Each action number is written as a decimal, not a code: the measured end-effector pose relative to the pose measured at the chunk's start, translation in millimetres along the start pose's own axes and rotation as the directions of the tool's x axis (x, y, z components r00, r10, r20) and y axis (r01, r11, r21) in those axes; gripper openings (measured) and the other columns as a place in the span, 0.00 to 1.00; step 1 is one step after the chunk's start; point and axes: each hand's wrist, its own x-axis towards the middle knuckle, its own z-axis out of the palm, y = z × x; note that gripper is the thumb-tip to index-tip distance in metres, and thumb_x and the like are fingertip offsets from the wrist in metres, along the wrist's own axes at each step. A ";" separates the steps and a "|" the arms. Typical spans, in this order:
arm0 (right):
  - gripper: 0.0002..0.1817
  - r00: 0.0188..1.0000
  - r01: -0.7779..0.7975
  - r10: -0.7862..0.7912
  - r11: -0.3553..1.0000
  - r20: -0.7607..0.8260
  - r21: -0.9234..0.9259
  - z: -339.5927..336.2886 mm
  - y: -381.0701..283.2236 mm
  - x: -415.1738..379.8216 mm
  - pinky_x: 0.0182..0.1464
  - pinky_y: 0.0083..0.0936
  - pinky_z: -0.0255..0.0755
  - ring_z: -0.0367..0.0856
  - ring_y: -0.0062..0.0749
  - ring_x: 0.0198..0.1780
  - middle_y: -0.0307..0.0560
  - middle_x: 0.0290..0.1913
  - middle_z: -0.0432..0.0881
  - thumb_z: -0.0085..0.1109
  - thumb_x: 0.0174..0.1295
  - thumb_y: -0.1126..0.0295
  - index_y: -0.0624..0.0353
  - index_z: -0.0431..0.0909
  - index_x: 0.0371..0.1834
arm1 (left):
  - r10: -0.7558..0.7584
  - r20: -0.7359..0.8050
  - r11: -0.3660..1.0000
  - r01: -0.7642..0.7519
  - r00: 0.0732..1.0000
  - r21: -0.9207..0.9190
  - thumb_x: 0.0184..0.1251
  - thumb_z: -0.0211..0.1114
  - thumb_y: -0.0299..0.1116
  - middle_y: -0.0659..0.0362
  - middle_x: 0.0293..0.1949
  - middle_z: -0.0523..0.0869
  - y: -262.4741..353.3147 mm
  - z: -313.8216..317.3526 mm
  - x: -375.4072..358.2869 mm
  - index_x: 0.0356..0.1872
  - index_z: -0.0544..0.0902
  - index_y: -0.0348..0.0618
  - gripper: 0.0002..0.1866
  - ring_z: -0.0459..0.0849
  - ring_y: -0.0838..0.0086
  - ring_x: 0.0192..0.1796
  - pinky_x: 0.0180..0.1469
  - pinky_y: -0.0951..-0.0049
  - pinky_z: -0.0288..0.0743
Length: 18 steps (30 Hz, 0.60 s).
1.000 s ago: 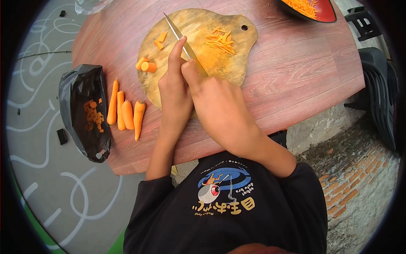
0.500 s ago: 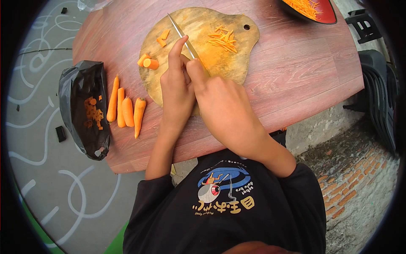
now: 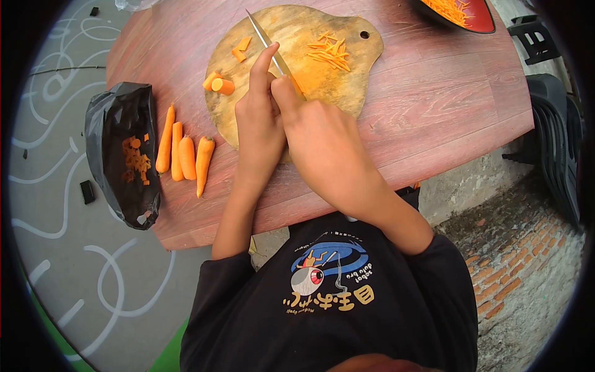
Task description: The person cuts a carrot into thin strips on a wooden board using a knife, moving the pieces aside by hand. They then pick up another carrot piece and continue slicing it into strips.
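Observation:
My right hand (image 3: 325, 139) is wrapped round the handle end of a knife (image 3: 268, 44), whose blade points up and to the left over the round wooden board (image 3: 248, 25). Beside it, my left hand (image 3: 259, 118) rests at the blade with the index finger stretched along it; whatever its other fingers hold is hidden. Thin carrot strips (image 3: 330, 52) lie in a pile right of the knife. Cut carrot chunks (image 3: 223, 85) and flat carrot pieces (image 3: 240, 49) sit on the board's left side.
Several whole carrots (image 3: 186, 158) lie on the table (image 3: 446, 99) left of the board. A black plastic bag (image 3: 121, 118) with carrot scraps hangs at the left edge. A red and black bowl (image 3: 480, 22) of carrot strips stands at the top right. Dark stacked chairs (image 3: 555, 136) are on the right.
The whole view has shifted slightly, so the table items appear a little higher. Both hands keep nearly the same pose at the knife.

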 end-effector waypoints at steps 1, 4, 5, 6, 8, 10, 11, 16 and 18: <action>0.14 1.000 0.004 -0.004 1.000 -0.001 -0.001 -1.7 0.2 -0.9 0.36 0.55 0.80 0.87 0.64 0.35 0.67 0.29 0.84 0.51 0.69 0.75 0.63 0.63 0.55 | 0.001 -0.004 1.000 -0.001 1.000 0.001 0.66 0.66 0.20 0.55 0.24 0.78 -0.6 0.7 -0.7 0.75 0.69 0.46 0.34 0.78 0.68 0.24 0.32 0.67 0.74; 0.15 1.000 0.023 -0.023 1.000 -0.011 0.007 -10.0 -1.5 -3.1 0.36 0.55 0.80 0.87 0.64 0.35 0.67 0.29 0.84 0.51 0.68 0.75 0.63 0.63 0.55 | -0.004 -0.008 0.999 0.004 1.000 -0.040 0.66 0.66 0.20 0.55 0.24 0.77 -2.5 1.1 2.1 0.75 0.69 0.46 0.34 0.78 0.68 0.24 0.32 0.68 0.74; 0.15 1.000 0.003 -0.003 1.000 0.019 -0.003 -10.9 -3.1 -4.7 0.36 0.55 0.80 0.87 0.64 0.35 0.67 0.29 0.84 0.52 0.68 0.75 0.63 0.63 0.56 | 0.010 -0.003 1.000 -0.010 1.000 -0.027 0.67 0.66 0.20 0.55 0.24 0.77 -2.7 0.1 1.9 0.75 0.69 0.45 0.34 0.78 0.68 0.24 0.32 0.68 0.74; 0.16 0.999 -0.019 0.020 1.000 0.050 -0.011 -10.4 -4.0 -5.7 0.36 0.54 0.80 0.87 0.64 0.35 0.67 0.29 0.84 0.52 0.68 0.75 0.63 0.63 0.56 | 0.022 0.006 1.000 -0.022 1.000 -0.013 0.67 0.65 0.21 0.55 0.23 0.77 -3.1 -0.7 1.1 0.75 0.69 0.45 0.34 0.78 0.68 0.24 0.32 0.67 0.74; 0.16 1.000 0.001 -0.001 1.000 0.022 0.006 -4.1 0.5 -0.6 0.37 0.54 0.80 0.87 0.64 0.35 0.67 0.29 0.84 0.52 0.68 0.75 0.63 0.63 0.56 | -0.010 0.016 1.000 0.010 1.000 -0.002 0.67 0.65 0.21 0.54 0.23 0.77 0.8 -1.7 2.0 0.75 0.69 0.45 0.33 0.78 0.67 0.25 0.32 0.67 0.74; 0.16 1.000 0.028 -0.028 0.999 -0.007 0.022 -2.9 1.0 -1.6 0.37 0.54 0.80 0.87 0.64 0.35 0.67 0.29 0.84 0.52 0.67 0.76 0.63 0.63 0.57 | -0.042 0.020 0.999 0.042 0.999 0.011 0.68 0.65 0.21 0.54 0.24 0.77 2.9 -2.6 -0.8 0.75 0.69 0.45 0.33 0.78 0.67 0.25 0.32 0.67 0.74; 0.16 1.000 0.022 -0.022 1.000 0.003 0.021 -5.3 -0.7 -2.5 0.36 0.54 0.80 0.87 0.64 0.35 0.67 0.29 0.84 0.52 0.67 0.76 0.63 0.63 0.56 | -0.036 0.020 0.999 0.036 0.999 0.011 0.68 0.65 0.21 0.54 0.24 0.78 2.3 -2.7 -0.9 0.75 0.69 0.44 0.33 0.79 0.68 0.26 0.33 0.66 0.74; 0.16 0.999 -0.003 0.003 1.000 0.035 -0.003 -4.4 -2.9 -5.7 0.36 0.53 0.80 0.87 0.64 0.36 0.67 0.29 0.84 0.52 0.67 0.76 0.64 0.63 0.56 | 0.025 0.018 1.000 -0.025 1.000 0.002 0.69 0.64 0.22 0.51 0.25 0.78 -4.0 -1.5 0.8 0.74 0.67 0.42 0.32 0.79 0.66 0.27 0.34 0.65 0.74; 0.16 0.999 0.032 -0.032 0.999 0.002 -0.002 -2.2 -0.4 -1.5 0.37 0.53 0.81 0.88 0.63 0.36 0.67 0.29 0.84 0.52 0.67 0.76 0.64 0.63 0.56 | -0.055 0.027 0.997 0.056 0.998 -0.046 0.69 0.63 0.22 0.51 0.27 0.77 0.9 -1.6 0.0 0.74 0.67 0.41 0.31 0.78 0.64 0.27 0.34 0.64 0.74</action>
